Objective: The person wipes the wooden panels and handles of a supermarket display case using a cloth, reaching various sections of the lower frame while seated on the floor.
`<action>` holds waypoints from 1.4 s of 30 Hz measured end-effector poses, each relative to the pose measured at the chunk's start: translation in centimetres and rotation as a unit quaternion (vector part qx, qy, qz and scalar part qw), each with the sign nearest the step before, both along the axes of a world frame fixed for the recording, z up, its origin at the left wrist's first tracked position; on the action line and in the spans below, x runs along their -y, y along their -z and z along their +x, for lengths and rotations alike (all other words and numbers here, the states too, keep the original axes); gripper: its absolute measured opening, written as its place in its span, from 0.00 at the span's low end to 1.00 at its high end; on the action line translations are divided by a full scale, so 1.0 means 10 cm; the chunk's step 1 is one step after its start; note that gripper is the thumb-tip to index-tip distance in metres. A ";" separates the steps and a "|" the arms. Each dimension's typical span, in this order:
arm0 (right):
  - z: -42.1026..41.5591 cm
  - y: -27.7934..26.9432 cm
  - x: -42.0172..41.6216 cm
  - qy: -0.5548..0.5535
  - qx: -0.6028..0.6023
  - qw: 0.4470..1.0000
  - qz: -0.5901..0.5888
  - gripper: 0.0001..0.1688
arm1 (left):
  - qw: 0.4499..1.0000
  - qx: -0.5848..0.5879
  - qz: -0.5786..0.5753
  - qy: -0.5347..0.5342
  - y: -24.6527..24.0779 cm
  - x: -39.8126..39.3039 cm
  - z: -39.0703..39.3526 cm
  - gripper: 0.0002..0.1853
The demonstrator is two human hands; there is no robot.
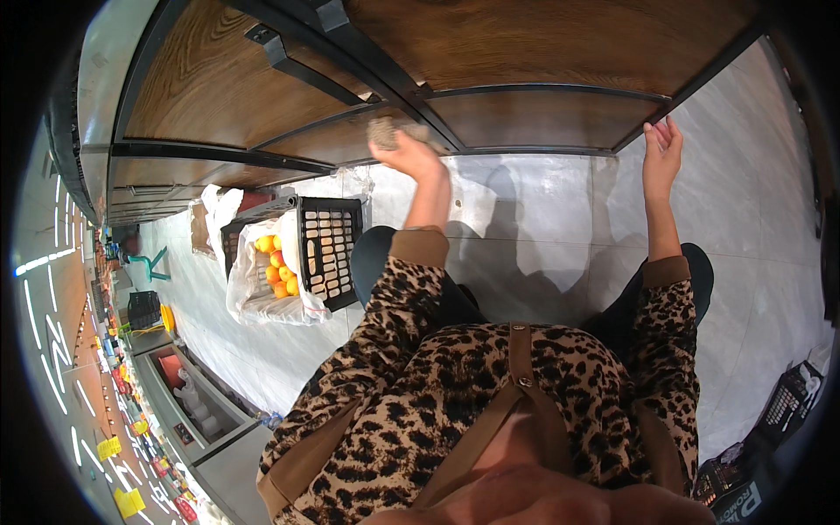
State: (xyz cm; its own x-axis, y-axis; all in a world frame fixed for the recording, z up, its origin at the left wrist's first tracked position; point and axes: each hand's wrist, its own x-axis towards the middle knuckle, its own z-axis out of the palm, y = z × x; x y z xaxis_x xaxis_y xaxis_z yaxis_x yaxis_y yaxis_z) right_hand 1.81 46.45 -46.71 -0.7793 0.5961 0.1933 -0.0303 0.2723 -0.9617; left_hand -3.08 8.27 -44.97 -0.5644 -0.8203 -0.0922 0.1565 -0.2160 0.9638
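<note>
A greyish-beige cleaning cloth (382, 133) is bunched in my left hand (415, 157), against the lower wood-grain panel (321, 139) of a dark-framed cabinet. Slight blur covers the cloth and the fingers. Beside the cabinet's lower right corner is my right hand (663, 154), thumb and fingers apart and nothing held. Its fingertips are at the black metal frame (646, 125); whether they press on it is hard to tell. Another wood-grain panel (545, 118) spans the stretch between my hands. My bent knees are on either side, close to the cabinet.
On the grey tiled floor (525, 203) to my left stands a black plastic crate (331, 246) holding orange-yellow fruit (281, 269) in a white plastic liner. Farther left are a teal stool (152, 266) and a grey shelf unit (226, 453). More black crates (787, 397) sit behind me, at right.
</note>
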 end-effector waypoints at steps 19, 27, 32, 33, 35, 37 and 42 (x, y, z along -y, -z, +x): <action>-0.37 0.13 0.24 0.067 -0.068 0.978 -0.184 0.29 | 0.931 -0.012 -0.254 0.262 -0.24 -1.50 0.41 0.23; -0.43 -0.04 0.36 0.097 -0.087 0.981 -0.142 0.25 | 0.922 0.025 -0.342 0.182 -0.63 -1.39 0.19 0.17; -0.41 -0.10 0.27 0.099 -0.073 0.980 -0.159 0.24 | 0.815 -0.067 -0.511 0.265 -0.96 -2.12 0.20 0.18; -0.41 -0.10 0.25 0.097 -0.073 0.980 -0.158 0.24 | 0.769 -0.083 -0.568 0.282 -1.05 -2.22 0.19 0.21; -0.40 -0.12 0.20 0.093 -0.089 0.977 -0.169 0.22 | 0.637 -0.152 -0.716 0.242 -1.21 -2.43 0.17 0.24; -0.41 -0.11 0.17 0.078 -0.097 0.975 -0.182 0.22 | 0.566 -0.154 -0.758 0.286 -1.19 -2.51 0.21 0.25; -0.39 -0.15 0.13 0.085 -0.099 0.971 -0.201 0.19 | 0.448 -0.107 -0.831 0.312 -1.22 -2.49 0.21 0.24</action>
